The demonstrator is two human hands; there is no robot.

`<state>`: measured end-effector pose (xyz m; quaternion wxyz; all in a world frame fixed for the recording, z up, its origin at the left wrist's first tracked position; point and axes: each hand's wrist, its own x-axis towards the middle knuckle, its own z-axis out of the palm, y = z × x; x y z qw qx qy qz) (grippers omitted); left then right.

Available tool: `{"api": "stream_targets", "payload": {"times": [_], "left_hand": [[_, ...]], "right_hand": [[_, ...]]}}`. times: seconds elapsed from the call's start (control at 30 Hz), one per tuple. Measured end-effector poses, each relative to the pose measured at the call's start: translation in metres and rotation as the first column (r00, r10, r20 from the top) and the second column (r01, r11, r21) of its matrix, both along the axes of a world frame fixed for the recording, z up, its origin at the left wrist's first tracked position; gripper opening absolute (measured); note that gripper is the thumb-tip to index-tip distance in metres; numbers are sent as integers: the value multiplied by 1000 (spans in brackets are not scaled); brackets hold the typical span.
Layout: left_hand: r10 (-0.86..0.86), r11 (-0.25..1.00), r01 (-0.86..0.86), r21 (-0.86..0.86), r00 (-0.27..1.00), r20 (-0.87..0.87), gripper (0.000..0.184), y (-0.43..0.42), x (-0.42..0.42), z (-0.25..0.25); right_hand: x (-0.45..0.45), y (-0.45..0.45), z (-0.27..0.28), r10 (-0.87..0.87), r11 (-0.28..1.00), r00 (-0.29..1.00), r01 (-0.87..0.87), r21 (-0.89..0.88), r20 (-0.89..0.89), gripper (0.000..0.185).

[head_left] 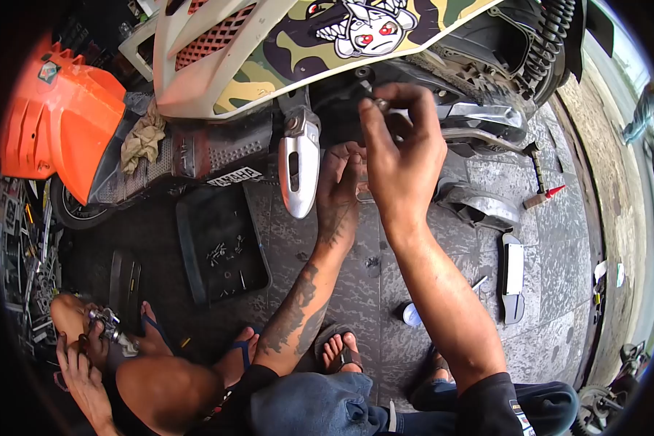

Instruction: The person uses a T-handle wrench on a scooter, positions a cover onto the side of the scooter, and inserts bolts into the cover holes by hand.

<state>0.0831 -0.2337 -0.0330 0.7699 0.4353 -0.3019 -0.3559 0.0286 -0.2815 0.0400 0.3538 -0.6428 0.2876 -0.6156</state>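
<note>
My right hand [408, 149] is raised in front of the scooter's underside, thumb and fingertips pinched round a small dark metal part [380, 104]. Just left of it and lower, my left hand [339, 182] is held close to the scooter, its fingers bent together; what they hold, if anything, is too hidden to name. The silver footrest [298, 174] hangs down beside my left hand. Above both hands is the scooter's camouflage side panel [283, 62] with a cartoon sticker.
A black tray [256, 280] with several screws lies on the floor. At the lower left another person's hands [87, 363] hold a metal part [111, 325]. An orange cover [65, 116], a grey casing [479, 206], a red-tipped tube [543, 197] and a white-grey piece [513, 280] are around.
</note>
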Motion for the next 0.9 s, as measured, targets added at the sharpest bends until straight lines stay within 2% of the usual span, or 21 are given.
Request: {"api": "stream_targets", "payload": {"times": [0.03, 0.07, 0.1, 0.13, 0.17, 0.2, 0.23, 0.27, 0.3, 0.33, 0.37, 0.4, 0.47, 0.53, 0.57, 0.7, 0.73, 0.77, 0.83, 0.9], "left_hand": [[11, 1000, -10, 16, 1000, -24, 23, 0, -2, 4], [31, 999, -30, 14, 999, -22, 22, -2, 0, 2], [43, 999, -43, 14, 998, -46, 20, -2, 2, 1], [42, 999, -41, 9, 998, -44, 20, -1, 3, -2], [111, 994, -111, 3, 994, 14, 21, 1, 4, -5], [178, 984, -178, -7, 981, 73, 23, 2, 4, -9], [235, 972, -235, 4, 971, 30, 27, 1, 4, -11], [241, 970, -240, 42, 970, -26, 31, 1, 5, -12], [268, 963, -264, 61, 962, -55, 36, -1, 6, -14], [295, 954, -288, 80, 952, -83, 41, -2, 6, -15], [307, 950, -300, 81, 946, -100, 44, -4, 6, -15], [318, 947, -307, 94, 940, -124, 47, -6, 6, -16], [282, 959, -267, 97, 938, -200, 57, -9, 7, -17], [279, 960, -266, 90, 940, -197, 61, -13, 5, -14], [278, 960, -265, 91, 942, -189, 66, -13, 5, -13], [287, 958, -276, 80, 935, -211, 81, -12, 4, -13], [297, 955, -289, 70, 928, -227, 82, -14, 4, -16], [316, 949, -309, 67, 926, -207, 76, -15, 3, -19], [311, 949, -314, 10, 934, -173, 70, -17, 4, -24], [346, 937, -347, 31, 918, -192, 44, -19, 3, -27]], "right_hand": [[-3, 4, -3, 38, 993, 993, -50, 103, 116, 13], [-8, 2, -16, 59, 988, 985, -81, 134, 163, 16], [-14, 7, -15, 78, 971, 944, -144, 189, 321, 15], [-22, 10, -11, 55, 960, 915, -158, 231, 399, 16], [-30, 9, -8, 27, 946, 880, -176, 271, 475, 18], [-39, 3, -8, -25, 931, 892, -144, 334, 451, 21], [-50, -4, -8, -75, 913, 902, -109, 393, 425, 24], [-60, -11, -8, -55, 922, 938, -84, 378, 341, 30], [-67, -24, -15, -26, 936, 950, -87, 342, 312, 26], [-73, -32, -15, -68, 951, 978, 4, 309, 198, 24], [-75, -39, -15, -116, 960, 990, 90, 265, 84, 22], [-74, -47, -9, -188, 977, 982, 188, 98, -5, 23], [-78, -51, 6, -128, 982, 977, 148, 114, -170, 33], [-71, -69, -4, -159, 974, 962, 117, -192, -224, 43], [-73, -75, -6, -149, 974, 935, 83, -209, -322, 45], [-75, -68, 2, 3, 1000, 980, -5, -9, -198, 37], [-75, -62, 7, 16, 1000, 975, -11, 24, -219, 35], [-76, -71, -4, 4, 995, 981, -23, -99, -193, 35], [-78, -69, -7, -11, 1000, 980, 7, -21, -197, 35], [-76, -62, -3, -18, 997, 983, 32, 73, -185, 34]]}}
